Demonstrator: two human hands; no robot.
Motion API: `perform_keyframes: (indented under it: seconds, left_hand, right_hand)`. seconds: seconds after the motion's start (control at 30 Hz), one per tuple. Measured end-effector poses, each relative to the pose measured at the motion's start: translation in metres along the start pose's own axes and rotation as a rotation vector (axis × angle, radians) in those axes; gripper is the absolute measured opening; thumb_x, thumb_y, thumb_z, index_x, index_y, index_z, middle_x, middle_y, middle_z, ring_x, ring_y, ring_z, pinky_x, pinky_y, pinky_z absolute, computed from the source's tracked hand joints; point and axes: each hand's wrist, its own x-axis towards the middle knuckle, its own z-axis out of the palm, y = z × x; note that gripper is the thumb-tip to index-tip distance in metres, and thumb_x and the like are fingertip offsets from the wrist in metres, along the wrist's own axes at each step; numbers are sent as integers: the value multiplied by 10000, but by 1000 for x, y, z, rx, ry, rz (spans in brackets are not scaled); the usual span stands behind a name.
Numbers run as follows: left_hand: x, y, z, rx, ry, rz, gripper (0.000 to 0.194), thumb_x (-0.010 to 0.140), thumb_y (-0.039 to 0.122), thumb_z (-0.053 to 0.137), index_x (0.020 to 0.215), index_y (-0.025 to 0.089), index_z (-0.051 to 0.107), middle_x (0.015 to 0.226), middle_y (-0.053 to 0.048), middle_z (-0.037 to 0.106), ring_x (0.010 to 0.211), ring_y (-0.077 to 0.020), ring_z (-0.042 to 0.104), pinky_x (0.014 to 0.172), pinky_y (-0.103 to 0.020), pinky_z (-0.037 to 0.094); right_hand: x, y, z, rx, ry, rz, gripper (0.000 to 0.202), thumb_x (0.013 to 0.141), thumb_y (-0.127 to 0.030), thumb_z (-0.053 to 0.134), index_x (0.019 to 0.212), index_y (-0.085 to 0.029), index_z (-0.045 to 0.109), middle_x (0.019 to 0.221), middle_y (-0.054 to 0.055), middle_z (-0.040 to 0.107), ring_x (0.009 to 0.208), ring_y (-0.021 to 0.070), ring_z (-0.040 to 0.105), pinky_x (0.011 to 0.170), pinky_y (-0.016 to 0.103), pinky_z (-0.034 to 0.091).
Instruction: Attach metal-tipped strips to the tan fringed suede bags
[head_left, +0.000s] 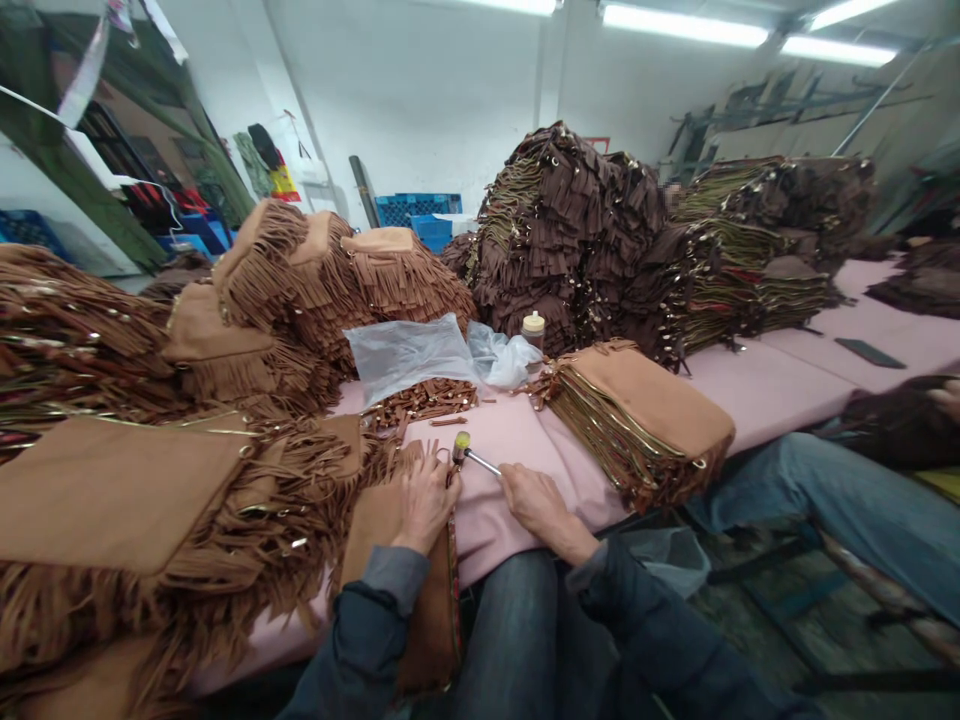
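Note:
My right hand is wrapped round the handle of a small hammer. The hammer's yellow-tipped head stands just beyond the fingertips of my left hand. That hand presses on the upper end of a tan fringed bag, which hangs down over the table's near edge beside my legs. Its fingers are bent together at the bag's edge; what they pinch is too small to make out. Loose brown strips with metal bits lie beyond, partly under a clear plastic bag.
Tan fringed bags are piled at the left, and a stack of them sits at the right. Dark brown bags rise behind a capped bottle. Another person's leg is at the right of the pink-covered table.

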Motion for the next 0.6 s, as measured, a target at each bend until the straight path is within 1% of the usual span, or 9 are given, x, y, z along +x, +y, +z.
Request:
perform_keyframes:
  seconds: [0.07, 0.13, 0.2, 0.3, 0.4, 0.5, 0.6]
  left_hand:
    - [-5, -4, 1, -95, 37, 9, 148, 912, 310, 528, 907, 215, 641, 1021, -93, 655, 1030, -285, 552, 924, -420, 426]
    - [-12, -9, 4, -261, 94, 36, 136, 911, 293, 523, 929, 215, 633, 993, -75, 661, 1007, -256, 568, 938, -400, 437]
    - [-20, -16, 7, -447, 140, 49, 148, 914, 295, 521, 977, 216, 629, 1010, -64, 666, 1015, -232, 582, 956, -380, 449]
    - [-30, -25, 11, -630, 149, -17, 201, 923, 341, 516, 1026, 208, 627, 1044, -75, 668, 1036, -228, 605, 973, -377, 469]
    - [-34, -30, 15, -699, 105, -83, 237, 926, 379, 504, 1046, 210, 619, 1070, -81, 672, 1055, -230, 619, 996, -381, 475]
    - [-34, -31, 15, -713, 77, -101, 242, 929, 391, 483, 1069, 233, 602, 1104, -64, 671, 1094, -215, 614, 1025, -363, 463]
    - [-33, -29, 9, -704, 83, -108, 253, 917, 389, 454, 1065, 233, 587, 1106, -63, 668, 1107, -209, 609, 1020, -344, 463]
  right_hand:
    - [9, 6, -2, -18, 41, 30, 236, 1051, -310, 343, 1099, -231, 561, 960, 45, 629, 803, 188, 603, 673, 310, 379]
    - [18, 11, -2, -54, 88, 89, 241, 1051, -299, 337, 1099, -224, 561, 989, 66, 612, 866, 202, 586, 668, 311, 380]
    - [24, 15, 0, -82, 133, 140, 240, 1046, -293, 349, 1097, -224, 573, 1028, 90, 591, 952, 225, 551, 666, 308, 380]
    - [23, 13, 8, -72, 196, 131, 204, 1022, -277, 409, 1102, -222, 589, 1078, 107, 570, 1024, 252, 494, 726, 324, 401]
    - [14, 2, 16, 15, 273, 72, 207, 985, -228, 475, 1157, -218, 588, 1145, 99, 568, 1057, 253, 469, 865, 368, 405]
    - [1, -16, 21, 149, 354, 19, 254, 976, -179, 459, 1189, -216, 593, 1204, 88, 562, 1100, 241, 458, 957, 375, 384]
    - [-15, -40, 25, 276, 335, -91, 258, 993, -176, 413, 1133, -218, 625, 1135, 80, 590, 1075, 229, 483, 959, 356, 393]
